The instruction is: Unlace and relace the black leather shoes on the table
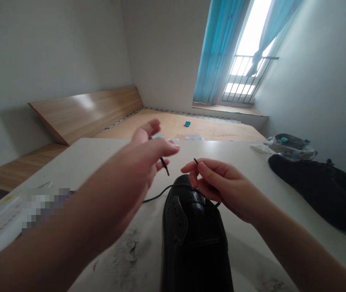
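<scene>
A black leather shoe (194,243) sits at six o'clock from the hands, its black lace (157,195) curving out toward nine. The right hand (224,186) pinches one lace tip narrowly; the blurred left hand (147,154) spreads wide around another, its grip unclear. Open white table (215,152) runs to the far edge at twelve; a dark cloth bundle (315,194) lies at three.

One left hand (148,150), one right hand (221,186), one shoe (194,243) and one lace (157,194), two tips (164,165) showing, are mid-table (236,154). Near the far right corner: one plastic bag (291,148), one black bundle (315,194). Beyond the far edge: one teal packet (187,123).
</scene>
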The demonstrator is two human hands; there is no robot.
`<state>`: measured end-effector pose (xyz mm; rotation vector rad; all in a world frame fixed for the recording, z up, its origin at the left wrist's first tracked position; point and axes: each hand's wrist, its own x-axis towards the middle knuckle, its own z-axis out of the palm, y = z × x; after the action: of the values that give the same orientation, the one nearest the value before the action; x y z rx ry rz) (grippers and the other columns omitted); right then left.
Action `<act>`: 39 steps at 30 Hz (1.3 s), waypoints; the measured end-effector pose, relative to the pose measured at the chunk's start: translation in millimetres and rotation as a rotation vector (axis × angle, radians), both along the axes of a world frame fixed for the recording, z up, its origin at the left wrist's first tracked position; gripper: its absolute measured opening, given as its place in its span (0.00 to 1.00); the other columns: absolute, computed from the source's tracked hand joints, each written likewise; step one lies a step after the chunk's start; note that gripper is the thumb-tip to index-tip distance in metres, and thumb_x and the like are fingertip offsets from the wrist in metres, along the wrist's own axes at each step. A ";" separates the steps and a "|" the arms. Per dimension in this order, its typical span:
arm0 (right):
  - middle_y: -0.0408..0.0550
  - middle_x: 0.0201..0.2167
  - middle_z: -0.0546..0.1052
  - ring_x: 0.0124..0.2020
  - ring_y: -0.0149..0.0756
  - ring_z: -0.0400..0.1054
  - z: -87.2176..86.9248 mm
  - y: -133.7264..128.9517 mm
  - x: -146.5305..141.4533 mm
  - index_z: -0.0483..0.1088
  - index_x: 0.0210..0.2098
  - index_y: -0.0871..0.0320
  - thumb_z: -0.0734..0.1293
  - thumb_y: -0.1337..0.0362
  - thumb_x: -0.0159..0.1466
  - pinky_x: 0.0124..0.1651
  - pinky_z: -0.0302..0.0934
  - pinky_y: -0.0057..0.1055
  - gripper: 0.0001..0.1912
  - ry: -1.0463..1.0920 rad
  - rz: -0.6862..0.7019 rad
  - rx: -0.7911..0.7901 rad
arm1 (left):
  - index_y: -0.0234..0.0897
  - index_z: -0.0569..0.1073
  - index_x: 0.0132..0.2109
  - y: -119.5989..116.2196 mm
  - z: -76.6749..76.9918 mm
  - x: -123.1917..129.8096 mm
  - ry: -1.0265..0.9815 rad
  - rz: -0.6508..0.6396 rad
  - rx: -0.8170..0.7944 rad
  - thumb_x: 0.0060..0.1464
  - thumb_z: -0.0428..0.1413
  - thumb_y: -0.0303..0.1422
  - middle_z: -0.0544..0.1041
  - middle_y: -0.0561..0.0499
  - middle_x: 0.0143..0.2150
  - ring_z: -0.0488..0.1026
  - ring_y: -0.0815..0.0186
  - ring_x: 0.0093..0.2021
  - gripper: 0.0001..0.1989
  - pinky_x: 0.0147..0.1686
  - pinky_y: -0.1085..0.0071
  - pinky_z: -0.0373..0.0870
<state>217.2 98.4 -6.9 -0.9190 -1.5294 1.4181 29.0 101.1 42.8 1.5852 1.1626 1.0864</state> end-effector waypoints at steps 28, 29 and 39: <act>0.43 0.28 0.74 0.25 0.28 0.62 -5.8 -7.1 -17.7 0.71 0.36 0.59 0.64 0.60 0.63 0.26 0.53 0.25 0.08 -0.245 -0.169 0.039 | 0.44 0.80 0.43 15.8 -1.6 -17.6 0.886 -0.061 0.526 0.59 0.48 0.41 0.76 0.46 0.43 0.71 0.50 0.48 0.17 0.52 0.48 0.64; 0.42 0.26 0.73 0.24 0.28 0.61 -6.1 -7.5 -18.3 0.72 0.36 0.59 0.65 0.61 0.62 0.25 0.52 0.25 0.08 -0.251 -0.175 0.047 | 0.44 0.80 0.42 15.4 -2.8 -17.2 0.922 -0.074 0.585 0.60 0.47 0.41 0.76 0.45 0.44 0.70 0.50 0.50 0.17 0.52 0.48 0.62; 0.39 0.18 0.69 0.20 0.28 0.55 -3.1 -15.8 -15.8 0.75 0.30 0.55 0.67 0.58 0.62 0.22 0.46 0.26 0.08 -0.530 -0.311 0.233 | 0.41 0.77 0.31 13.2 -9.4 -9.8 0.867 -0.391 0.278 0.61 0.50 0.36 0.78 0.55 0.27 0.73 0.62 0.32 0.14 0.37 0.66 0.65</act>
<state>201.4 82.5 -10.0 -1.3856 -1.7863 0.7872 19.2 114.3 33.4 2.4991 1.1650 0.2823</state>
